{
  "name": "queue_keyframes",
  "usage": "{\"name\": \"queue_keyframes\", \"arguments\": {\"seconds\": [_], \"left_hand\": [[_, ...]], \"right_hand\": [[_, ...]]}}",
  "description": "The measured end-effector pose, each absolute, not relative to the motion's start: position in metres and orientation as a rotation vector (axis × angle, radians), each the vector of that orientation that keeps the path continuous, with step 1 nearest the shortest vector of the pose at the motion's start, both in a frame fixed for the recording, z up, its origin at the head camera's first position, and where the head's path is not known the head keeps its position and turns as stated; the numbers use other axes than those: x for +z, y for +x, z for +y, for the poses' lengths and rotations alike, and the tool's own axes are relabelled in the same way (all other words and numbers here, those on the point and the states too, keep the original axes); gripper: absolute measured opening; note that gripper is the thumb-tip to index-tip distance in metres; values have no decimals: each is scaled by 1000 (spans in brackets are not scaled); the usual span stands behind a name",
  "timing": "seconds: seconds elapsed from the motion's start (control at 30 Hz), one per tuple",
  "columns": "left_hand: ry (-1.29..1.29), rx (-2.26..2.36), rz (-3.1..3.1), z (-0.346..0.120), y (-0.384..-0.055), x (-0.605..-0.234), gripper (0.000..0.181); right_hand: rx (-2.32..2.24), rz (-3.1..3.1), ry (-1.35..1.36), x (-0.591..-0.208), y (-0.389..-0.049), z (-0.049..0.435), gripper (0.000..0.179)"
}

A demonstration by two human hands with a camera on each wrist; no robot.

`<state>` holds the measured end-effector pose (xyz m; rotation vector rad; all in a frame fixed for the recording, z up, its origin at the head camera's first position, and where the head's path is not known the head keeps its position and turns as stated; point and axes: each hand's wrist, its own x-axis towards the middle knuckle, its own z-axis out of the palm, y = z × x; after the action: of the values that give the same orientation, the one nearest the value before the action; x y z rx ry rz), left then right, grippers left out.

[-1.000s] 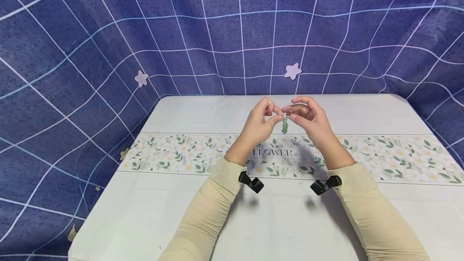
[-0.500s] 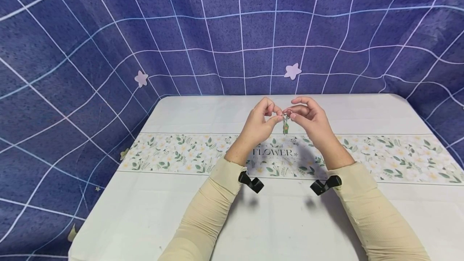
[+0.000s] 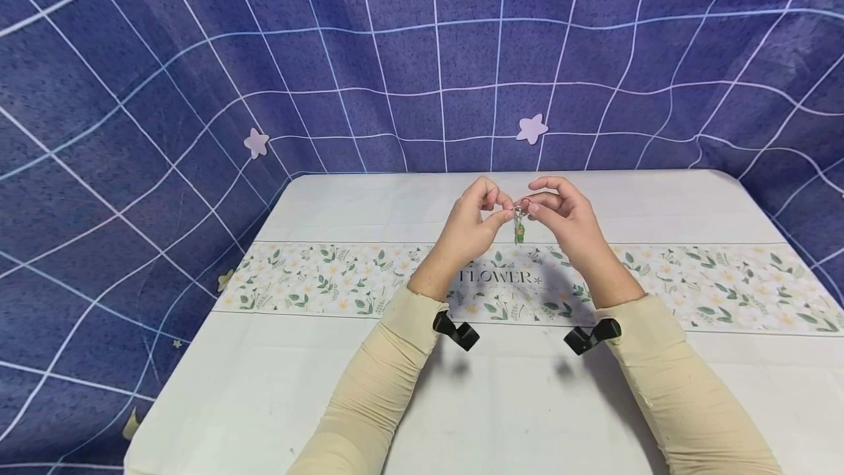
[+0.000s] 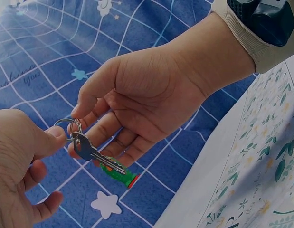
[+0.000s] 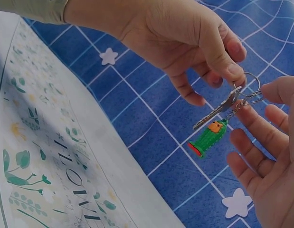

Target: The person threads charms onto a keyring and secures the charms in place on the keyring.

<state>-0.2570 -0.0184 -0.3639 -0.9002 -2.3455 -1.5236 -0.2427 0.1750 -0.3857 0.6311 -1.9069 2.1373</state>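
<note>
Both hands meet in mid-air above the far part of the table. My left hand pinches a metal key ring between thumb and forefinger. Opposite it, my right hand pinches a second ring linked with the first, its other fingers loosely spread. A silver key hangs from the rings, its blade pointing down. Beside the key dangles a small green charm on a short chain, with an orange patch and a red base. The fingertips partly cover the rings.
Below the hands is a white table with a flower-print strip running across it, lettered FLOWER. A blue gridded curtain with pale stars closes off the back and left. Each wrist carries a black camera mount.
The hands keep nearly the same place and grip. The hanging key and charm have turned a little, bringing the charm's orange patch into view.
</note>
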Motion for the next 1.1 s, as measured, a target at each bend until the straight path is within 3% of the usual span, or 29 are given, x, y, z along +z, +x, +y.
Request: {"name": "queue_keyframes", "arguments": {"seconds": [0.43,1.1], "left_hand": [[-909,-1522,-2339,-18,-257,-363,35],[-915,-1505,-2339,-18,-257,-363,36]], "right_hand": [[2209,-1829,699,-387,-244,175,37],[2159,-1882,636,-388,-244,175,26]]}}
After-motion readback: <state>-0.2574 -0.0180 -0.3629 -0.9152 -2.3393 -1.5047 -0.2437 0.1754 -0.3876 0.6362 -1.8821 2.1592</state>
